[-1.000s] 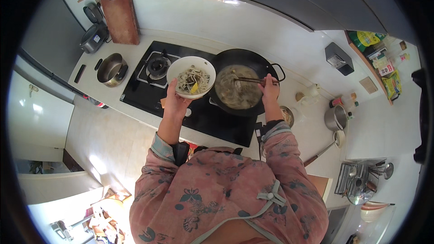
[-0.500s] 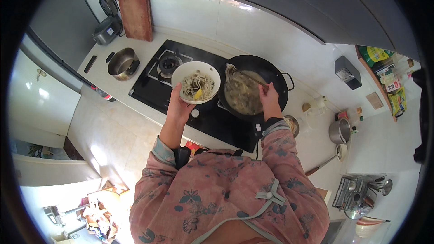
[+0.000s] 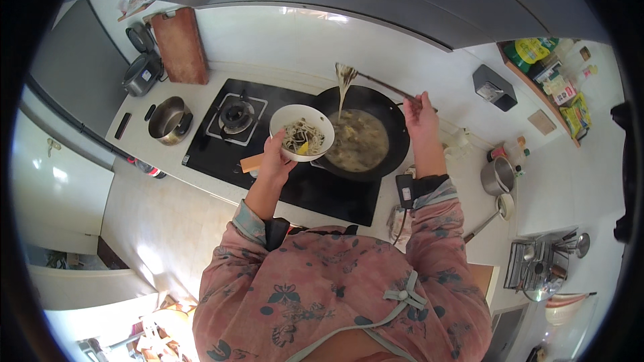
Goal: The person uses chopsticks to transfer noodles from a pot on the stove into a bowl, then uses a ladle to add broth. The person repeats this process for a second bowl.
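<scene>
The bowl (image 3: 302,133) is white and round, holding a heap of pale noodles with dark bits and one yellow piece near its front rim. It sits in the left hand (image 3: 276,161), whose fingers curl up under its base and near side, gripping it above the front of the black hob (image 3: 282,161), just left of the wok (image 3: 365,141). The bowl's right edge overlaps the wok's left rim in this view; whether they touch cannot be told.

The right hand (image 3: 421,108) is closed around a pair of chopsticks (image 3: 382,84), held at their far end above the wok's right rim. The sticks slant up and left, and at their tips hangs a bunch of noodles (image 3: 345,80), its strands trailing down toward the wok. The lifted noodles are above and just right of the bowl, well apart from the left fingers.

The wok is dark, wide and filled with pale broth and more noodles. A small steel pot (image 3: 168,119) stands on the counter left of the hob; its contents cannot be made out. A bare burner (image 3: 236,115) lies between that pot and the bowl. A wooden board (image 3: 180,45) leans against the wall behind. Another steel pot (image 3: 496,175) stands on the counter to the right.
</scene>
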Available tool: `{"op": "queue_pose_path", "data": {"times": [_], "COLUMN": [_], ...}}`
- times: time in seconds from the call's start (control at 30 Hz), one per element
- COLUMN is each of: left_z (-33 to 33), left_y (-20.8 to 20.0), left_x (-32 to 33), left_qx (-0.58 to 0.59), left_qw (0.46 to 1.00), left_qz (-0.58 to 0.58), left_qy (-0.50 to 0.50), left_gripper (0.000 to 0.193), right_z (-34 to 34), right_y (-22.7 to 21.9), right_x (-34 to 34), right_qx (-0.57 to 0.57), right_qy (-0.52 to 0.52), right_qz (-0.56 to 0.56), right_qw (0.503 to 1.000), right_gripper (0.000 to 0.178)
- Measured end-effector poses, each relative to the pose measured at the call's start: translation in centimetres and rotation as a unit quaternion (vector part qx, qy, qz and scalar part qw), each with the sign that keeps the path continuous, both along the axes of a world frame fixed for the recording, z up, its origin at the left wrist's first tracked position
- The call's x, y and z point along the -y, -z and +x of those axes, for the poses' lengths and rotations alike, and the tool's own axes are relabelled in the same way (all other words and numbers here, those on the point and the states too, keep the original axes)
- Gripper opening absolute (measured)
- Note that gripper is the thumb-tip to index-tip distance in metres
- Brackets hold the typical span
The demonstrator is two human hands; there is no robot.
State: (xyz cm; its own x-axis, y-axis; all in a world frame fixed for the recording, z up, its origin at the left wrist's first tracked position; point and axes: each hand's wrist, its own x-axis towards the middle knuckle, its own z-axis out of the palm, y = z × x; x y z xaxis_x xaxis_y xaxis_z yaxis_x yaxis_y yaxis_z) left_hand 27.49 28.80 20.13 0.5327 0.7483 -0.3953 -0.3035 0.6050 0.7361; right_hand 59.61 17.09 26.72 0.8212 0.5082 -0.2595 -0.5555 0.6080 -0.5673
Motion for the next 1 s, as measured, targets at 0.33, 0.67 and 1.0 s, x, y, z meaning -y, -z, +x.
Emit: {"op": "queue_pose_path", "data": {"times": [0.33, 0.67, 1.0], "left_z": [5.9, 7.6, 7.3], "left_y": [0.8, -1.7, -1.2], "left_x": [0.7, 3.3, 3.1], "left_qx": [-0.023, 0.043, 0.068], "left_qw": [0.997, 0.996, 0.996], "left_qz": [-0.01, -0.033, -0.008], "left_qy": [0.077, 0.077, 0.048], "left_gripper": [0.062, 0.07, 0.067], "right_z": [-0.1, -4.7, -7.5], "right_y": [-15.6, -12.7, -8.3], "right_x": [3.7, 5.4, 7.2], "right_qx": [0.156, 0.37, 0.63], "right_qy": [-0.013, -0.107, -0.097], "right_qz": [0.083, -0.125, -0.246], "right_qw": [0.984, 0.914, 0.73], "right_gripper": [0.014, 0.019, 0.015]}}
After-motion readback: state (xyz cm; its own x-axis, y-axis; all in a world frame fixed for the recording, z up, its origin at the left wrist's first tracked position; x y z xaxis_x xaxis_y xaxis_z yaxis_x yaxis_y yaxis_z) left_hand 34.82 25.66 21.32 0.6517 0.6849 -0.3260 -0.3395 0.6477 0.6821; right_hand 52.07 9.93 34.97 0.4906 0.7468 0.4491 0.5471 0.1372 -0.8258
